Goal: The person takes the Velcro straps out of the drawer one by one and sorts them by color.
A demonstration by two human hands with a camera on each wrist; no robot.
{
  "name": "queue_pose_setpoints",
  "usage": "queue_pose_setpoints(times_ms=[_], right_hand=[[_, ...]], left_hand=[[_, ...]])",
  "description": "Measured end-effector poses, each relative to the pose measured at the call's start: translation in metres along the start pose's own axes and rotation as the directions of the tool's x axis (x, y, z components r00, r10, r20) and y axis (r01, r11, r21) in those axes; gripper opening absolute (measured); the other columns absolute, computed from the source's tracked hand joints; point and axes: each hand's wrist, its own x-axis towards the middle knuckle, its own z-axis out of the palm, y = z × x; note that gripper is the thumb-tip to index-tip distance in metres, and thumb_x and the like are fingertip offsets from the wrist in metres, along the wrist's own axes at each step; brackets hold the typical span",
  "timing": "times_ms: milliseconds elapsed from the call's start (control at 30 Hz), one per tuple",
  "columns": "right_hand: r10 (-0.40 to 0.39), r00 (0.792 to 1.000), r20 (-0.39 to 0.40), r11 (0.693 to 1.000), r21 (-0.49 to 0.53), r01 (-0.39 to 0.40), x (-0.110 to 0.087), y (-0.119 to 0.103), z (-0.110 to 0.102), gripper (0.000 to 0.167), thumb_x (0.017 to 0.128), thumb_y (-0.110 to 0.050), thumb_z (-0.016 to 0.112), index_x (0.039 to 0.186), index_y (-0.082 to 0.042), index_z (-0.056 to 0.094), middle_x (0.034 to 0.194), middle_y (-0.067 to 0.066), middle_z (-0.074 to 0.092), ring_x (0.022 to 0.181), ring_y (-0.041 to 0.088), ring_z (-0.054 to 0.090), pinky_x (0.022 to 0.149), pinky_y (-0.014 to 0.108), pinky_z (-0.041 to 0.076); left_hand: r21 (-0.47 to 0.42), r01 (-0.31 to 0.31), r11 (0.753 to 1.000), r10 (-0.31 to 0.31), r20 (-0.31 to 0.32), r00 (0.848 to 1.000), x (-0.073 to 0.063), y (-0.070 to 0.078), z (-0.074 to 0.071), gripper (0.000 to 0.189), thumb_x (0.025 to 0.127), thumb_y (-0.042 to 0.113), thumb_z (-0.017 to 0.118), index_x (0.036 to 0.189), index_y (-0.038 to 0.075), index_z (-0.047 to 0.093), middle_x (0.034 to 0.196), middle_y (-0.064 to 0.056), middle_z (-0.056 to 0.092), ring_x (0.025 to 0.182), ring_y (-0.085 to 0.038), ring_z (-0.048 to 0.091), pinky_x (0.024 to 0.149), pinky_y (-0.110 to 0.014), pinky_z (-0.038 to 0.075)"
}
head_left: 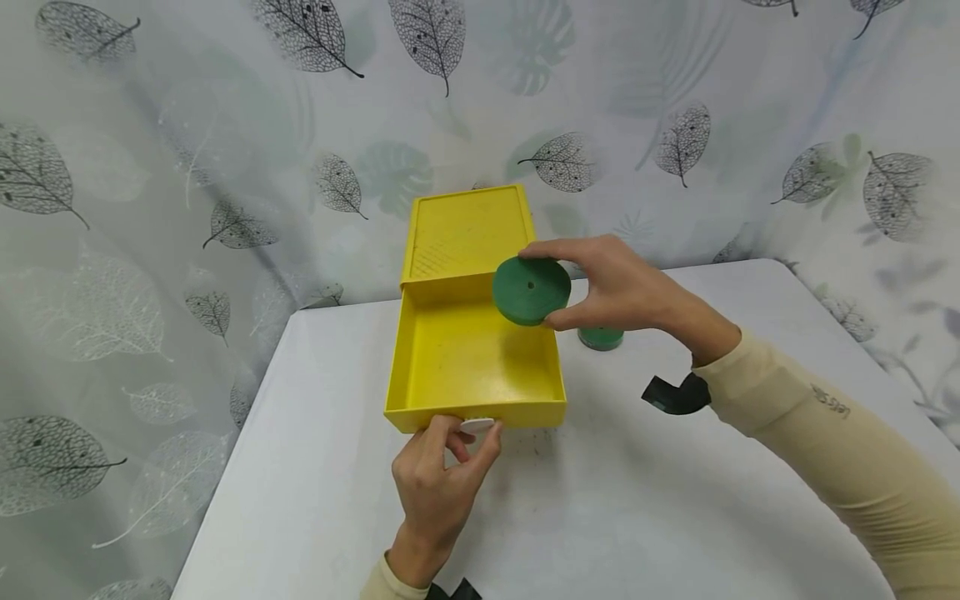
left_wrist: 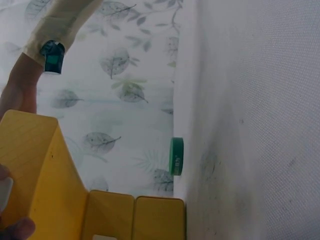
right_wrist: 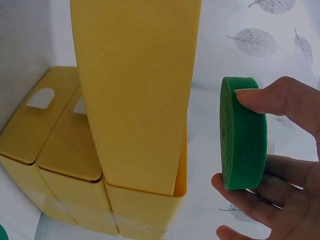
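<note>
My right hand [head_left: 618, 283] grips a green roll of fabric tape [head_left: 517, 296] by its rim, thumb on one side and fingers on the other. The roll is raised over the right side of a pulled-out yellow drawer [head_left: 465, 367], whose visible inside holds nothing. In the right wrist view, the wound layers of the roll [right_wrist: 245, 140] show beside the drawer's side wall [right_wrist: 135, 100]. At the drawer's front, my left hand [head_left: 438, 479] pinches the white pull tab [head_left: 477, 425] between thumb and fingers. Part of that hand [left_wrist: 20, 230] shows in the left wrist view.
The yellow cabinet [head_left: 472, 233] stands at the table's back, against a leaf-print curtain [head_left: 600, 100]. Two shut drawers [left_wrist: 159, 217] with white tabs lie below the pulled-out one. A second green roll [head_left: 600, 338] is on the white table [head_left: 322, 500], right of the cabinet.
</note>
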Motion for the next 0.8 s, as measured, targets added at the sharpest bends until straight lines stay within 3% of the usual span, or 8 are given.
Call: queue_pose_setpoints(times_ms=[800], right_hand=[[0.089, 0.996, -0.025, 0.995, -0.035, -0.090, -0.014, 0.013, -0.012, 0.071, 0.077, -0.013, 0.091, 0.142, -0.006, 0.062, 0.135, 0.009, 0.066, 0.121, 0.028, 0.061, 0.102, 0.052, 0.048]], left_hand=[[-0.004, -0.014, 1.000, 0.014, -0.018, 1.000, 0.001, -0.001, 0.000, 0.037, 0.092, 0.037, 0.080, 0.084, 0.005, 0.062, 0.059, 0.004, 0.054, 0.055, -0.013, 0.061, 0.048, -0.028, 0.051]])
